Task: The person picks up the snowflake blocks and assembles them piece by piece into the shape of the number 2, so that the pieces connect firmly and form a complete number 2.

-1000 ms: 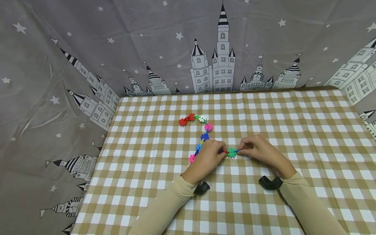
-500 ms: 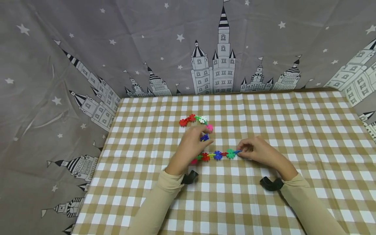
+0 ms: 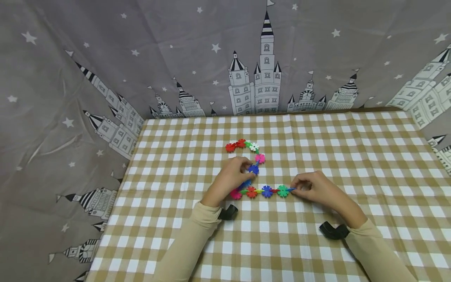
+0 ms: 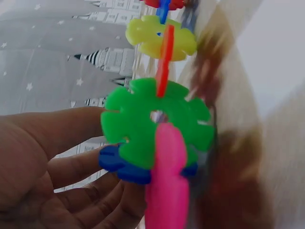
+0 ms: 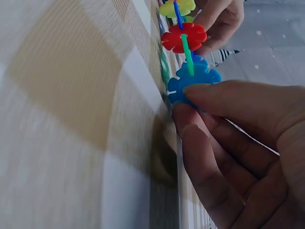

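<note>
A chain of colourful interlocking snowflake discs lies bent on the table in the head view, from a red disc at the far end, past a pink disc, to a green disc. My left hand holds the chain at a dark blue disc between thumb and fingers, hiding some discs behind it. At the chain's near right end, my right hand pinches a light blue disc between thumb and fingertips. The left wrist view shows a green disc and a pink disc close up.
A checked brown and white cloth covers the table. Behind and to the left hangs a grey curtain printed with castles and stars. Each wrist carries a black band mount.
My left hand has let go near the green disc, moved left and taken the chain at the dark blue disc. The whole chain has shifted right, with the right hand keeping its pinch.
</note>
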